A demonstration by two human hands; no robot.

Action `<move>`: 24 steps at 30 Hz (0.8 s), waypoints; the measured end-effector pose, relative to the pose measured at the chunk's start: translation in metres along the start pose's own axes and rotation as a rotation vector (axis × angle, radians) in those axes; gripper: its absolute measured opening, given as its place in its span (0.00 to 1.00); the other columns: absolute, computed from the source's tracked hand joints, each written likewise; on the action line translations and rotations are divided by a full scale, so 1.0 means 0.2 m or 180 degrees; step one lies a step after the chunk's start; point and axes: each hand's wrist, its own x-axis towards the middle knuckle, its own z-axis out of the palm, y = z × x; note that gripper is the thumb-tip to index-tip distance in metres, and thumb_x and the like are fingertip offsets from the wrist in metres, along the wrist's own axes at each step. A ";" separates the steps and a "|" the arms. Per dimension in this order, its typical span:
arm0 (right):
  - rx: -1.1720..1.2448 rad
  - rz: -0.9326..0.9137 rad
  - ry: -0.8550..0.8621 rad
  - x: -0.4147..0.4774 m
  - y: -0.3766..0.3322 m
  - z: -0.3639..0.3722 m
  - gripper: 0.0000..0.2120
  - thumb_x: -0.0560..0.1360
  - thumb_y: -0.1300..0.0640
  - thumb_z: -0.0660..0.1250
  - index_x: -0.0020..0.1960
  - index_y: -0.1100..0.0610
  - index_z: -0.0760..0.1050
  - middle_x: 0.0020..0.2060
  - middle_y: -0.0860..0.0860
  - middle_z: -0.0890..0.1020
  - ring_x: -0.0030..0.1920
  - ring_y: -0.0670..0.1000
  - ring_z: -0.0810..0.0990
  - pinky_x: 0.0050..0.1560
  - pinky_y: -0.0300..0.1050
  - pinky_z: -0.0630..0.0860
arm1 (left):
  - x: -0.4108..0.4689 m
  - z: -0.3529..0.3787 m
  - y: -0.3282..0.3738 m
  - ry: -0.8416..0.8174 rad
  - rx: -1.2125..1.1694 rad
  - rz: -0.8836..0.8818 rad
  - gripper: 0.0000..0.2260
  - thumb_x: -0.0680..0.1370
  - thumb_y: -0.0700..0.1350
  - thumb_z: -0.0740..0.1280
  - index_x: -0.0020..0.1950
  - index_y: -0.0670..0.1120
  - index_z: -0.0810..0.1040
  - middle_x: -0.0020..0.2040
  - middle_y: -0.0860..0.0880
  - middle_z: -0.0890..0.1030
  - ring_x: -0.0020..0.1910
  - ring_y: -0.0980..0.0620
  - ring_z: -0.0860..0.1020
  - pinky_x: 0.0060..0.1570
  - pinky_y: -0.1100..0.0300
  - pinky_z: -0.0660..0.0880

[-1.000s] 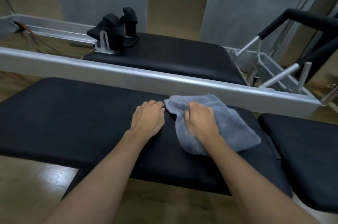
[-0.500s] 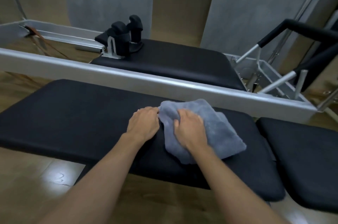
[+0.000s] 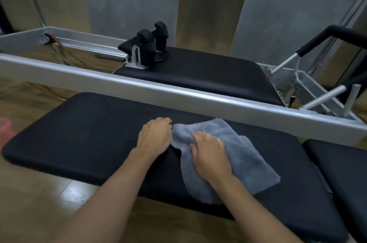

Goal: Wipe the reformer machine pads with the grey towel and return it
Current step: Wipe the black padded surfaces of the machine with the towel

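The right hand (image 3: pixel 210 155) is pressing down on the grey towel (image 3: pixel 238 155) lying on the near black pad (image 3: pixel 89 133), the left hand (image 3: pixel 155 136) resting curled just beside its left edge.

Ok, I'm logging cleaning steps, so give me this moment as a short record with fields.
activity: wiping a pad
towel: grey towel, bunched, lying on the near black pad
right hand: right hand pressed flat on top of the towel
left hand: left hand on the pad, at the towel's left edge
beyond: silver frame rail, then the carriage pad with black shoulder rests
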 end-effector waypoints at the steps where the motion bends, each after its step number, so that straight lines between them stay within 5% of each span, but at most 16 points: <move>1: 0.0021 -0.0007 0.0056 0.10 0.03 -0.01 0.16 0.81 0.55 0.57 0.66 0.58 0.72 0.63 0.55 0.77 0.64 0.57 0.73 0.67 0.53 0.64 | 0.02 0.01 -0.03 0.0050 0.0021 -0.0027 0.13 0.82 0.44 0.55 0.61 0.45 0.76 0.61 0.45 0.78 0.58 0.43 0.76 0.56 0.49 0.72; 5: -0.0231 -0.0475 0.0027 0.50 0.10 0.02 0.13 0.80 0.50 0.59 0.61 0.53 0.73 0.58 0.48 0.81 0.57 0.50 0.79 0.54 0.43 0.72 | 0.09 0.07 -0.12 0.0222 0.0107 -0.0065 0.13 0.82 0.43 0.55 0.60 0.43 0.76 0.59 0.44 0.78 0.56 0.43 0.76 0.55 0.51 0.71; 7: -0.0280 0.0119 -0.0111 0.65 0.09 0.07 0.13 0.80 0.50 0.56 0.56 0.56 0.74 0.54 0.53 0.82 0.53 0.55 0.80 0.48 0.48 0.70 | 0.09 0.09 -0.13 0.0222 0.0160 -0.0058 0.13 0.82 0.42 0.56 0.61 0.43 0.76 0.59 0.45 0.78 0.56 0.44 0.76 0.53 0.53 0.68; 10: -0.0250 0.0515 -0.0114 0.74 0.07 0.13 0.15 0.81 0.51 0.53 0.56 0.59 0.73 0.54 0.58 0.80 0.53 0.61 0.78 0.54 0.56 0.67 | 0.08 0.09 -0.11 0.0087 0.0213 -0.0100 0.11 0.80 0.41 0.56 0.57 0.43 0.76 0.57 0.45 0.77 0.54 0.44 0.76 0.49 0.55 0.65; 16: -0.0386 0.0271 0.0172 0.66 0.07 0.12 0.14 0.80 0.50 0.55 0.53 0.59 0.73 0.49 0.58 0.81 0.48 0.60 0.79 0.48 0.52 0.69 | 0.07 0.02 -0.04 -0.0106 0.0487 -0.0258 0.11 0.79 0.39 0.57 0.58 0.43 0.77 0.58 0.46 0.78 0.53 0.43 0.77 0.45 0.55 0.69; 20: -0.0261 0.0236 0.0196 0.68 0.09 0.13 0.15 0.80 0.51 0.54 0.53 0.58 0.74 0.48 0.56 0.81 0.48 0.58 0.79 0.51 0.52 0.71 | 0.10 0.00 -0.03 -0.0403 0.0537 -0.0377 0.15 0.80 0.39 0.57 0.65 0.45 0.74 0.63 0.47 0.76 0.58 0.44 0.76 0.56 0.51 0.73; 24: -0.0235 0.0243 0.0124 0.68 0.10 0.13 0.15 0.80 0.51 0.54 0.54 0.58 0.74 0.48 0.56 0.81 0.49 0.57 0.79 0.52 0.51 0.69 | 0.11 -0.03 -0.03 -0.0618 0.0600 -0.0435 0.16 0.79 0.38 0.57 0.65 0.45 0.74 0.64 0.46 0.75 0.59 0.43 0.76 0.56 0.50 0.75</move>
